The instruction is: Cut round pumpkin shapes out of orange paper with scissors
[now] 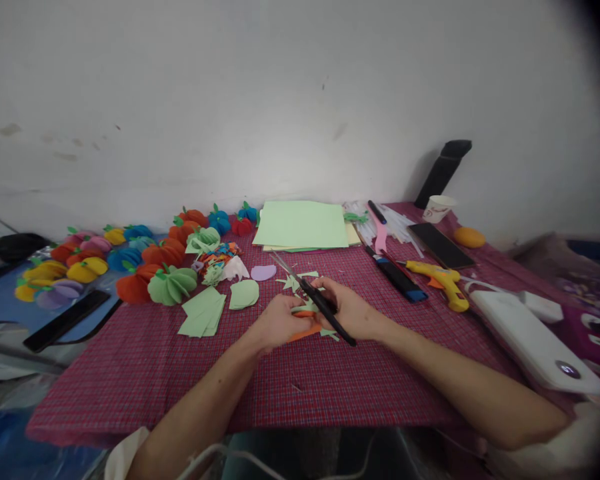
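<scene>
My left hand (pixel 283 323) is closed, its fingertips pinching small pieces of paper (pixel 306 308), light green over orange. My right hand (pixel 353 310) grips black-handled scissors (pixel 325 308), whose blades point up and to the left, past the paper. The right fingertips also come close to the paper; whether they touch it I cannot tell. An orange paper piece (pixel 305 333) shows under the hands. Green paper scraps (pixel 291 283) lie just behind them. To the left are rounded green paper cutouts (pixel 244 294) and green paper pieces (pixel 203 312).
Several colourful paper pumpkins (pixel 165 253) crowd the left side. Green paper sheets (pixel 301 225) are stacked at the back. On the right lie a utility knife (pixel 400 277), a yellow glue gun (pixel 443 280), a dark phone (pixel 443 244), a paper cup (pixel 439 209) and a white power bank (pixel 535 340).
</scene>
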The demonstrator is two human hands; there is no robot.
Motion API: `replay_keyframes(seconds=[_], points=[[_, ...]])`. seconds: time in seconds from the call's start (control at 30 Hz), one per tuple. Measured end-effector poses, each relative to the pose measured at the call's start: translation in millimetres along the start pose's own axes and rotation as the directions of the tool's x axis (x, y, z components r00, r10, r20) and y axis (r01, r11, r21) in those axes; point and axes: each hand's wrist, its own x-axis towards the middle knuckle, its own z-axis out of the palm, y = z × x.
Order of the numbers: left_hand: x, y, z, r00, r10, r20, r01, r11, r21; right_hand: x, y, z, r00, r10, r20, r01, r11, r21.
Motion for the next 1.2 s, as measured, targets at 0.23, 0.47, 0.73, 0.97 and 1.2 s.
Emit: replay_keyframes(seconds=[0.23,0.47,0.73,0.97,1.2], points=[[-2.3,6.7,-0.1,0.99,0.095,-0.099,-0.097,0.995,-0.017,-0.8,-6.1,-4.3,0.995,-0.068,-0.077,0.069,0.998,0.009],[0.1,14.6,5.3,0.955,0.13,-0.266,-0.23,0.891,-0.391,4.0,-9.1,-13.1,0.94,-0.046,-0.337,0.092,0.989,0.12],[11.8,11.6,26.8,0.881,0.103,-0.461,-0.398,0.687,-0.608,1.5,-16.2,-1.2,0.875,0.02,-0.485,0.128,0.954,0.27],[13.1,11.5,30.6,0.843,0.072,-0.533,-0.429,0.686,-0.588,1.5,-12.2,6.3,0.871,0.075,-0.486,0.092,0.946,0.311],[12.6,14.7,30.6,0.838,0.085,-0.539,-0.434,0.702,-0.564,2.5,-9.6,7.2,0.867,0.05,-0.495,0.109,0.951,0.288]])
